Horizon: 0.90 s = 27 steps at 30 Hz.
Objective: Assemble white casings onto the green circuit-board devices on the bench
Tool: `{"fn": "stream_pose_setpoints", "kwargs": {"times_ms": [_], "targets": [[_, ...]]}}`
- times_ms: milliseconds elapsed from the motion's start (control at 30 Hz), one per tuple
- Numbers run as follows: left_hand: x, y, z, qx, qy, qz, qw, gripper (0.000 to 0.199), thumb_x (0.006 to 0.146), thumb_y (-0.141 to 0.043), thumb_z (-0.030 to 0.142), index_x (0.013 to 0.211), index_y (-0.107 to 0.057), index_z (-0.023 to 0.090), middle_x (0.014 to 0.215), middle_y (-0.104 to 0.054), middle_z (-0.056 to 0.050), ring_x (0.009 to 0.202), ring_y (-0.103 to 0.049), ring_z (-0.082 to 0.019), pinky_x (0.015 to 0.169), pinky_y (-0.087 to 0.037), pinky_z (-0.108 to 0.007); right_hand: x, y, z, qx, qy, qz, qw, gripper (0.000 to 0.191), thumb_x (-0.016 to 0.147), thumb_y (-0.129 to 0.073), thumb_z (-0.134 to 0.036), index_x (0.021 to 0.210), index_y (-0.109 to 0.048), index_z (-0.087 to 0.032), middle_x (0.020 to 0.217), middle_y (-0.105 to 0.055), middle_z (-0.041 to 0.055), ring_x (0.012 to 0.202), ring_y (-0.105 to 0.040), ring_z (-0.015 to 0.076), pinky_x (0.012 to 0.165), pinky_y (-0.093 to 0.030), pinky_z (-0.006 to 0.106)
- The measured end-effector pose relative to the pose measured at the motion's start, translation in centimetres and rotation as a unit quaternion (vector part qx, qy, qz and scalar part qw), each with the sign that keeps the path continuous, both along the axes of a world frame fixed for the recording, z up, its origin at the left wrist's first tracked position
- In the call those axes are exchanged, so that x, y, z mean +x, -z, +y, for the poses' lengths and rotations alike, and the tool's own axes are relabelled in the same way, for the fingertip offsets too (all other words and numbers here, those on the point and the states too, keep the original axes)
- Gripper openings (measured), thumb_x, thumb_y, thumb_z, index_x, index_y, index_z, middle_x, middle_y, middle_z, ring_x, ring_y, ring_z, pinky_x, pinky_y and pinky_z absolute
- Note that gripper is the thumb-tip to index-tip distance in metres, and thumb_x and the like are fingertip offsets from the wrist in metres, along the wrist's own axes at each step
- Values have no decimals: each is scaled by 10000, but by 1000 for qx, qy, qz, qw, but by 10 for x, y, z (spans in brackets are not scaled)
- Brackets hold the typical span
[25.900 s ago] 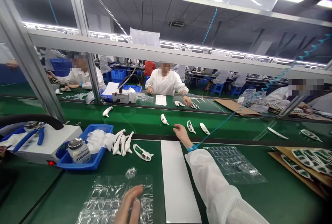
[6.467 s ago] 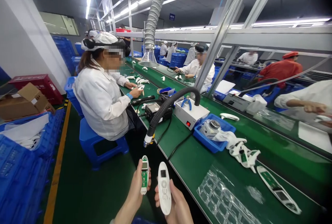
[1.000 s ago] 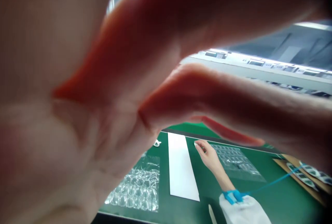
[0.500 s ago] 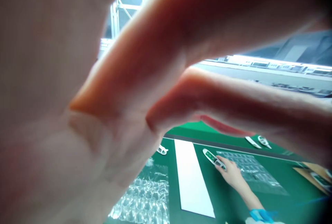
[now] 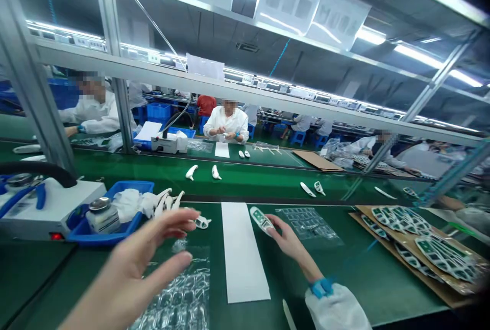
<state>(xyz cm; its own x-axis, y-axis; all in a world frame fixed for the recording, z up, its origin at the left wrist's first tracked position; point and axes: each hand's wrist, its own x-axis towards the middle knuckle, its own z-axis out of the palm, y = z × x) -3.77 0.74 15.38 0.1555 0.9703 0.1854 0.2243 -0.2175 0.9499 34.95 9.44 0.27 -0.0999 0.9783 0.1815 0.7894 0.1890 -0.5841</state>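
Observation:
My left hand hangs in the air at lower left, fingers and thumb apart, holding nothing. Below it lies a clear blister sheet with rows of pockets. Past its fingertips are a small white plastic shell and several white curved parts. My right hand grips the near end of a long white plastic housing with a green circuit board in it. This housing is just right of a white paper strip. Another clear blister sheet lies beyond my right hand.
A blue tray holds a metal-capped bottle, beside a white device. Stacked housings with boards lie on cardboard at right. Loose parts dot the green belt. Metal posts frame the bench; co-workers sit opposite.
Large blurred fingers covered most of the earlier view; now the left hand is lower and farther from the camera, with the bench in sight. The right hand still holds the housing.

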Motion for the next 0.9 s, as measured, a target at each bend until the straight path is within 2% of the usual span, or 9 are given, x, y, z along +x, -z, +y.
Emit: {"fn": "stream_pose_setpoints", "kwargs": {"times_ms": [133, 200, 233, 300, 333, 433, 600, 733, 900], "targets": [[24, 63, 13, -94, 127, 139, 978, 676, 762, -654, 349, 1389, -405, 306, 1518, -340, -49, 1379, -290, -323, 1077, -343, -455, -71, -46, -38, -75, -222, 106, 966, 359, 901, -506, -432, 1169, -637, -233, 1103, -671, 59, 999, -610, 225, 888, -470, 334], [33, 89, 10, -150, 163, 121, 968, 853, 652, -732, 223, 1420, -360, 239, 1431, -466, -104, 1300, -414, -310, 1087, -315, -434, -103, -64, -54, -132, -300, 160, 931, 335, 882, -552, -456, 1104, -667, -234, 1007, -678, 50, 899, -612, 207, 818, -478, 308], [37, 100, 7, -182, 193, 78, 961, 797, 663, -718, 205, 1394, -402, 231, 1305, -584, -96, 1206, -509, -281, 1028, -380, -395, -116, -69, -59, -151, -318, 176, 919, 321, 869, -576, -462, 1071, -676, -233, 969, -672, 46, 863, -604, 199, 796, -475, 300], [42, 120, -1, -242, 246, -35, 938, 597, 748, -676, 287, 1309, -495, 186, 890, -709, -52, 837, -645, -200, 744, -485, -282, -134, -68, -65, -142, -305, 216, 916, 296, 853, -599, -468, 1022, -674, -237, 976, -649, 47, 890, -584, 205, 815, -459, 303], [44, 130, -5, -262, 242, -85, 930, 542, 792, -640, 403, 1258, -526, 152, 709, -667, -19, 633, -605, -149, 595, -439, -231, -141, -63, -66, -120, -281, 244, 920, 283, 865, -583, -465, 1016, -663, -239, 1009, -632, 54, 939, -569, 216, 849, -445, 315], [44, 154, -16, -304, 143, -188, 923, 774, 715, -608, 672, 1234, -503, 108, 551, -544, 35, 473, -443, -88, 494, -324, -201, -154, -41, -67, -57, -191, 309, 930, 239, 915, -495, -437, 995, -621, -250, 1020, -574, 59, 997, -527, 228, 872, -417, 326], [43, 169, -29, -320, 55, -226, 918, 884, 598, -612, 776, 1211, -529, 144, 600, -536, 27, 543, -461, -100, 557, -338, -222, -178, -20, -73, -104, -162, 297, 935, 162, 875, -545, -397, 847, -584, -242, 873, -514, 23, 833, -518, 207, 760, -427, 300], [46, 173, -32, -228, 40, -132, 964, 773, 695, -488, 787, 1144, -568, 163, 585, -504, 29, 522, -441, -107, 540, -329, -238, -193, -16, -79, -109, -133, 296, 940, 189, 856, -556, -373, 734, -506, -238, 789, -490, 4, 729, -495, 194, 662, -421, 284], [42, 186, -30, -161, -24, -67, 984, 719, 749, -402, 779, 1084, -615, 179, 629, -587, -22, 575, -540, -166, 593, -425, -272, -207, 3, -97, 14, -162, 216, 963, 234, 922, -440, -360, 711, -453, -257, 786, -514, 35, 738, -500, 239, 700, -414, 365]]}}
